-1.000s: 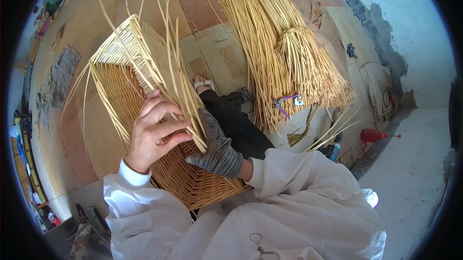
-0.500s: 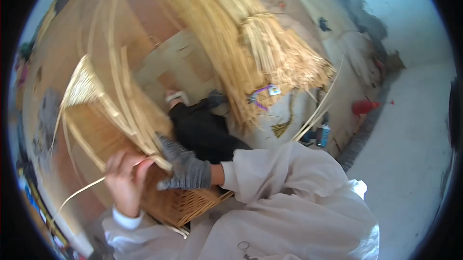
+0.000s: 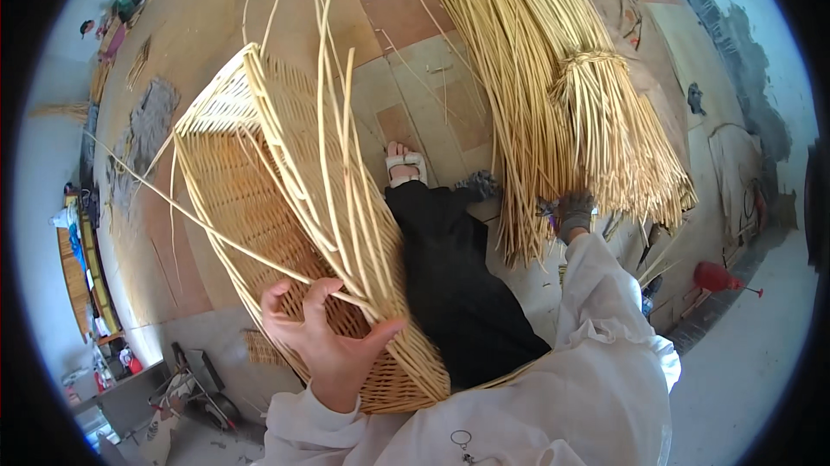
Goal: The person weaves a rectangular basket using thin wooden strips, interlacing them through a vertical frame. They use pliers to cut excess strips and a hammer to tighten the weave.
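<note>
A long wicker basket (image 3: 259, 198) of pale rods leans across my lap, its pointed end away from me. My bare left hand (image 3: 324, 345) grips its near rim, thumb on one side and curled fingers on the other. One loose rod (image 3: 216, 233) runs out leftward from under those fingers, and several more rods (image 3: 333, 155) rise from the rim. My right hand (image 3: 575, 211), in a grey glove, reaches down at the lower end of a big bundle of rods (image 3: 596, 94). A bit of purple shows beside it; its fingers are mostly hidden.
My leg in black cloth (image 3: 458, 284) and sandalled foot (image 3: 405, 168) lie between basket and bundle. A red rounded thing with a thin stem (image 3: 718, 277) is by the right wall. A grey cloth (image 3: 151, 133) lies at left; a wheeled item (image 3: 203, 392) stands lower left.
My right hand has left the basket rim and gone right to the bundle's foot, where a purple-handled tool lay. My left hand stays on the rim. The view has shifted.
</note>
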### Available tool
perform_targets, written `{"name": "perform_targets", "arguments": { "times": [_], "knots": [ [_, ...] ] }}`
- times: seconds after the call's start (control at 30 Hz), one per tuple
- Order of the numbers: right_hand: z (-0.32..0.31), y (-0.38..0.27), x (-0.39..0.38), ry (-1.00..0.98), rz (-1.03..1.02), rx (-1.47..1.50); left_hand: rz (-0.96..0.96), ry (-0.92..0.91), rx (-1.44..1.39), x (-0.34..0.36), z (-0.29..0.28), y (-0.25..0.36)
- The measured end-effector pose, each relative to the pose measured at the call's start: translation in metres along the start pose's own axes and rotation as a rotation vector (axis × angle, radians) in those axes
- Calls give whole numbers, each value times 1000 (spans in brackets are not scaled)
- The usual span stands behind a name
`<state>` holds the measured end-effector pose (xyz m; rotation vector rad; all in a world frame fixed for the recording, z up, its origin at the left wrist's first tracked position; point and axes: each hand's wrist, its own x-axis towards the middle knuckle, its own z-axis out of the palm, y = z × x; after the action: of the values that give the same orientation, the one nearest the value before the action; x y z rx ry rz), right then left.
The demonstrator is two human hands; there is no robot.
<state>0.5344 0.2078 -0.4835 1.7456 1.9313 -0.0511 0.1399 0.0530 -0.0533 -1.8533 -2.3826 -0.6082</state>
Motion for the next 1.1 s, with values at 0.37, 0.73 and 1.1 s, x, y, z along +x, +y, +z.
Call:
{"name": "perform_targets", "arguments": {
  "times": [0.37, 0.73, 1.1],
  "knots": [
    [-217, 32, -113, -650, -96, 872, 124, -53, -525, 21, 22, -24],
    [-435, -70, -203, 361, -785, 541, 128, 15, -673, 15, 28, -25],
    [-416, -82, -190, 325, -735, 557, 7, 89, -574, 14, 24, -15]
  ]
}}
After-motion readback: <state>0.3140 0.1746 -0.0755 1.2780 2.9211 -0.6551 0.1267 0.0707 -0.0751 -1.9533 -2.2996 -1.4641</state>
